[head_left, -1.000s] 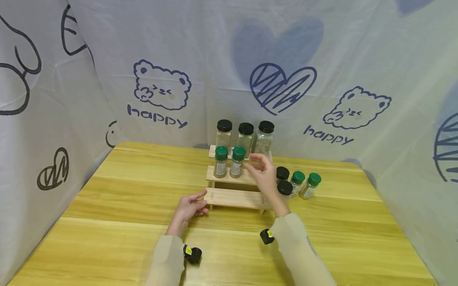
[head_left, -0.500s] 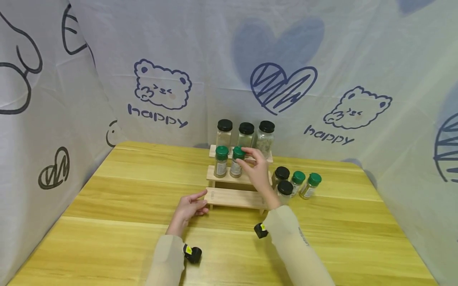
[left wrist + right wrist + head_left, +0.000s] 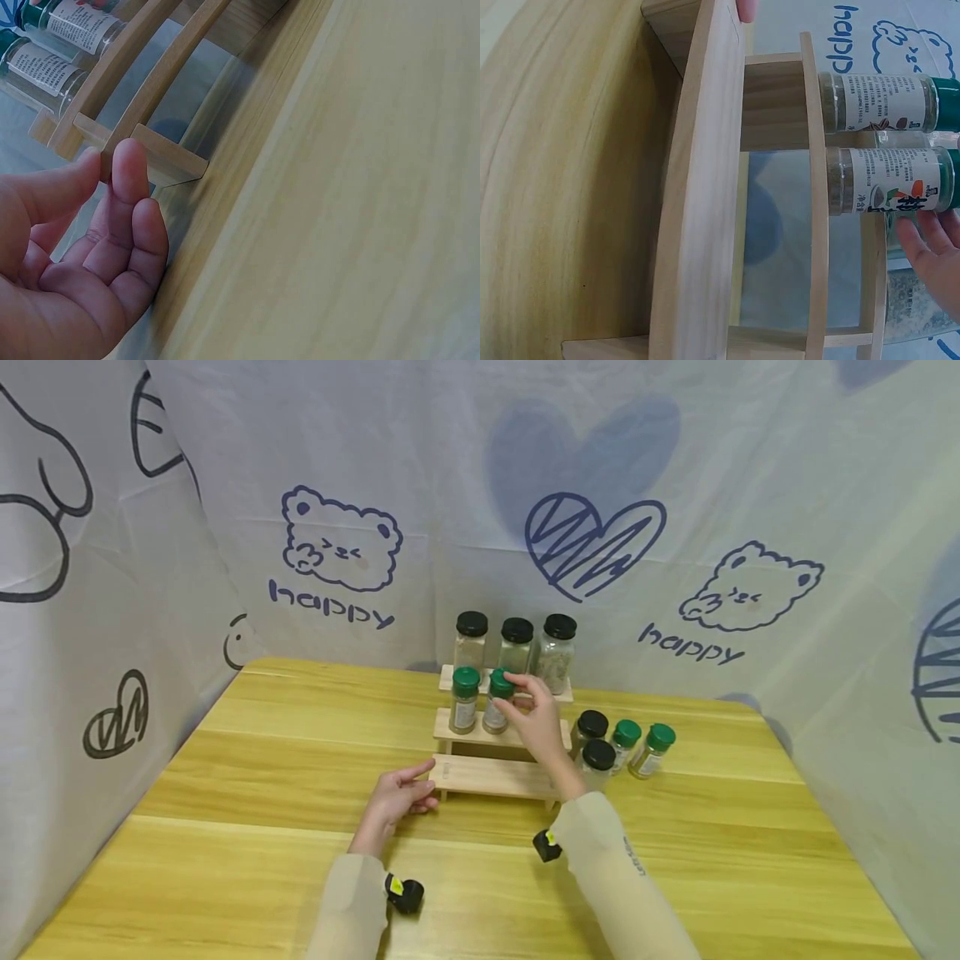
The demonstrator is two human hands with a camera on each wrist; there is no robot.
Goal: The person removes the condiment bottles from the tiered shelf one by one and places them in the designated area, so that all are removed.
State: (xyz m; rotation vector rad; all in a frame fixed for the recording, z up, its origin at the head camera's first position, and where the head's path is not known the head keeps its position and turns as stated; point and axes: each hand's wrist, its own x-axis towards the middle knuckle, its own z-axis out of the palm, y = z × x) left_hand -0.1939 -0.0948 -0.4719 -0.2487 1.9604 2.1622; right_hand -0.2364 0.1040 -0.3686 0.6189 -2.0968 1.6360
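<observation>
A three-tier wooden spice rack (image 3: 495,777) stands on the table. My left hand (image 3: 400,793) pinches the left end of its lowest board between thumb and fingers, seen closely in the left wrist view. On the middle tier two spice jars with green caps stand upright: one jar (image 3: 464,702) at the left, another jar (image 3: 892,180) beside it. My right hand (image 3: 536,718) holds this second jar near its cap with thumb and index finger; the jar's base rests on the board. Several black-capped jars (image 3: 555,656) stand on the top tier, partly hidden.
Right of the rack, two black-capped jars (image 3: 597,756) and two green-capped jars (image 3: 651,752) stand on the wooden table (image 3: 712,843). A white printed cloth (image 3: 450,510) hangs behind and at both sides.
My right hand has moved left from beside the second green-capped jar onto its cap. The jars stay where they were, and my left hand keeps its place on the rack.
</observation>
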